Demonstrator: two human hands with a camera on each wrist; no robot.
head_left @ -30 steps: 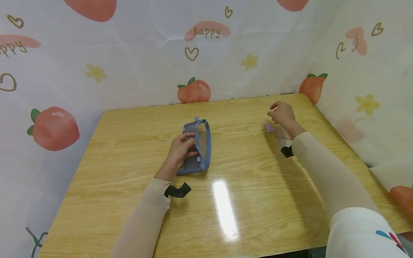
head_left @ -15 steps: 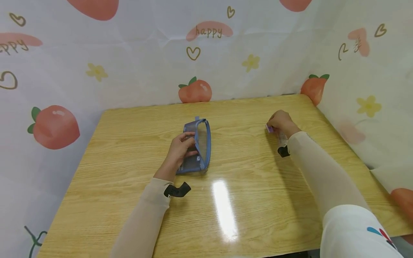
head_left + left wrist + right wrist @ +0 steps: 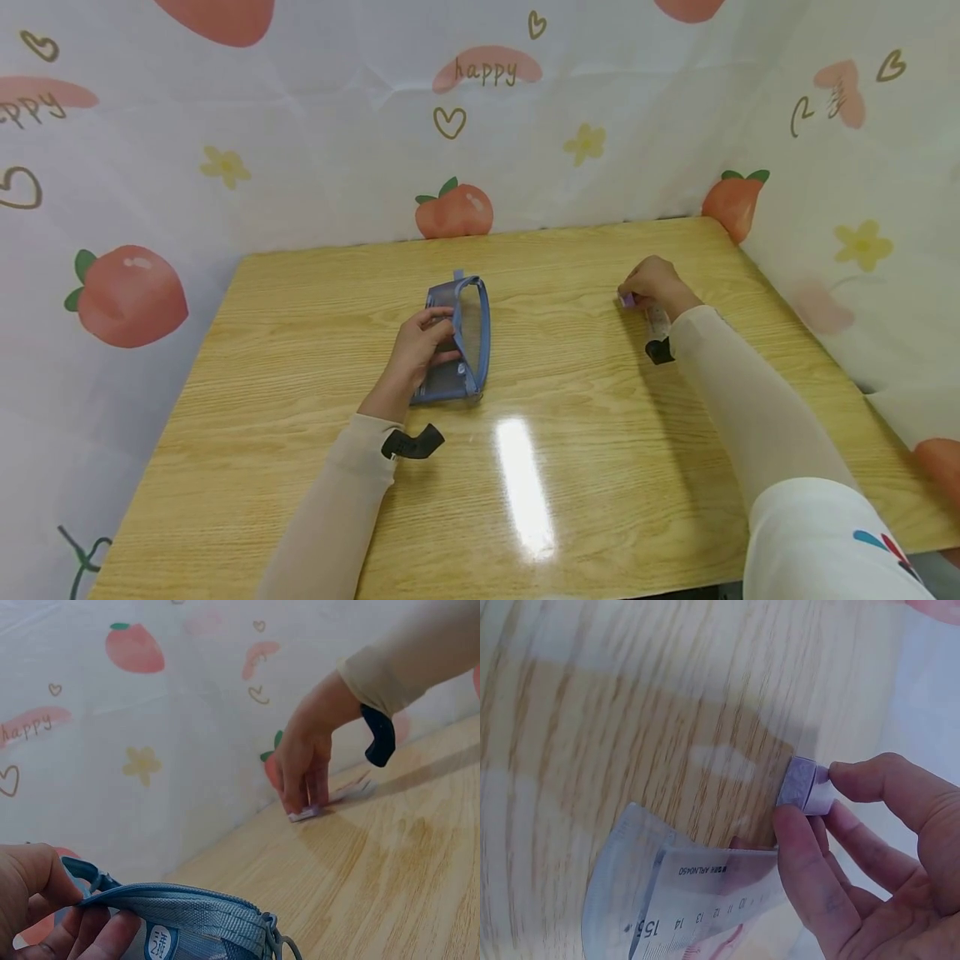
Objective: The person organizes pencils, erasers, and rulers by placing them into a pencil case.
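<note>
My left hand [image 3: 411, 354] pinches the rim of a blue zippered mesh pencil case [image 3: 196, 906], whose mouth gapes toward the right on the table. In the left wrist view its thumb is above the edge and its fingers lie beneath. At the right of the table my right hand [image 3: 654, 282] pinches a small purple eraser [image 3: 801, 784] between thumb and fingers, close over the wood. Under that hand lies a clear plastic ruler [image 3: 705, 879] with printed numbers, partly covered by the fingers. A curved clear plastic piece [image 3: 611, 870] sits beside the ruler.
The wooden table [image 3: 315, 317] meets a white wall cloth [image 3: 337, 175] printed with peaches at its back and right edges. A bright light reflection lies on the tabletop between the arms. Each wrist wears a black mount [image 3: 412, 442].
My right hand has come down onto the eraser and taken hold of it, and then stays there. The left hand and the pencil case keep their place.
</note>
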